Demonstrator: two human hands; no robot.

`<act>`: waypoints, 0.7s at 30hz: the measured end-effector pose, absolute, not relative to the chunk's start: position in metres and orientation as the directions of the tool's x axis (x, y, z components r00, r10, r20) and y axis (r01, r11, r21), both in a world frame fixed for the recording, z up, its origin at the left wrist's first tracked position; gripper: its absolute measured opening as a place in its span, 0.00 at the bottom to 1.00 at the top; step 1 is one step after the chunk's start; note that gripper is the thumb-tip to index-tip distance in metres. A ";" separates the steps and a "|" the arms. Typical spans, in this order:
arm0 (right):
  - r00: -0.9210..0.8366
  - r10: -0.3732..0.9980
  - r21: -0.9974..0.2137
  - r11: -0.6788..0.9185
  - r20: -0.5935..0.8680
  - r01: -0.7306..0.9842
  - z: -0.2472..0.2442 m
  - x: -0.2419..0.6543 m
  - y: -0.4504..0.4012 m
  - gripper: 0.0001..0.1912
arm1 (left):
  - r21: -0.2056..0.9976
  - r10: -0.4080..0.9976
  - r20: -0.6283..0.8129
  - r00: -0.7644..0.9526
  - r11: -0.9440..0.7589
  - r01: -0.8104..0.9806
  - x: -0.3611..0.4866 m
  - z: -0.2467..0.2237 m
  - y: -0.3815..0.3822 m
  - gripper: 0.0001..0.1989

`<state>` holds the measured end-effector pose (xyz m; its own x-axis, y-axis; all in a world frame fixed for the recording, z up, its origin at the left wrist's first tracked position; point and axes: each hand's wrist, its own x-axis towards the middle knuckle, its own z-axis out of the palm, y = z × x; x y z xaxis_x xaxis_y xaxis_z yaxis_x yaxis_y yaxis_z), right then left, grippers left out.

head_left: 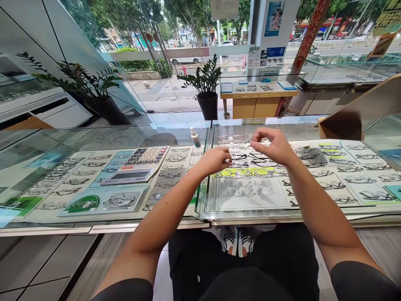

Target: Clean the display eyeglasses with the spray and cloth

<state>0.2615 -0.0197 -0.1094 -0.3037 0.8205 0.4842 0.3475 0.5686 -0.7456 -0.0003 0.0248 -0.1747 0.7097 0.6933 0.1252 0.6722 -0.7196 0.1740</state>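
My left hand (216, 161) is curled closed above the glass counter, close to its middle seam. A small pale spot shows at its fingertips, too small to name. My right hand (272, 145) is raised a little farther forward, its fingers bent round toward the thumb in a pinch. Whatever it holds, if anything, I cannot make out against the frames below. Between and beneath the hands are dark-rimmed eyeglasses (239, 158) and, nearer me, a pair over a yellow strip (232, 172). I cannot tell whether either hand touches them.
A large calculator (138, 165) lies on the glass counter (175, 221) at left. A small white spray bottle (194, 138) stands near the seam. Rows of eyeglasses (332, 186) fill the display. A brown angled stand (341, 123) is at right; a potted plant (207, 104) stands beyond.
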 end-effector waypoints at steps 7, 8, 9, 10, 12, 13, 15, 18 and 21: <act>-0.297 0.832 -0.772 0.548 0.468 0.321 -0.113 0.261 -0.016 0.04 | 0.190 0.696 0.140 0.705 -0.717 0.670 -0.001 -0.173 0.025 0.09; -0.292 0.837 -0.772 0.543 0.463 0.330 -0.113 0.261 -0.016 0.04 | 0.199 0.693 0.152 0.705 -0.720 0.665 -0.001 -0.172 0.024 0.09; -0.288 0.840 -0.772 0.538 0.459 0.338 -0.114 0.260 -0.016 0.04 | 0.207 0.691 0.164 0.704 -0.722 0.660 -0.001 -0.171 0.023 0.10; -0.287 0.842 -0.772 0.535 0.456 0.342 -0.114 0.260 -0.015 0.04 | 0.215 0.689 0.175 0.703 -0.724 0.655 -0.001 -0.170 0.022 0.10; -0.290 0.844 -0.776 0.531 0.450 0.340 -0.114 0.260 -0.016 0.05 | 0.219 0.686 0.183 0.704 -0.726 0.651 0.000 -0.169 0.021 0.10; -0.296 0.845 -0.779 0.528 0.445 0.337 -0.114 0.260 -0.016 0.05 | 0.214 0.686 0.177 0.706 -0.727 0.653 0.001 -0.170 0.021 0.10; -0.312 0.848 -0.787 0.519 0.427 0.333 -0.114 0.259 -0.017 0.05 | 0.193 0.691 0.152 0.707 -0.722 0.664 0.003 -0.172 0.021 0.10; -0.335 0.851 -0.805 0.505 0.405 0.311 -0.114 0.259 -0.017 0.05 | 0.167 0.697 0.117 0.708 -0.716 0.678 0.004 -0.173 0.022 0.08; -0.348 0.837 -0.831 0.511 0.422 0.221 -0.114 0.264 -0.015 0.06 | 0.192 0.680 0.124 0.723 -0.731 0.655 0.002 -0.169 0.022 0.07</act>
<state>0.2638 -0.0150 -0.1138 -0.3477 0.8371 0.4223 0.2215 0.5110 -0.8306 0.0015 0.0223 -0.1685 0.7225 0.6802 0.1235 0.6552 -0.7307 0.1917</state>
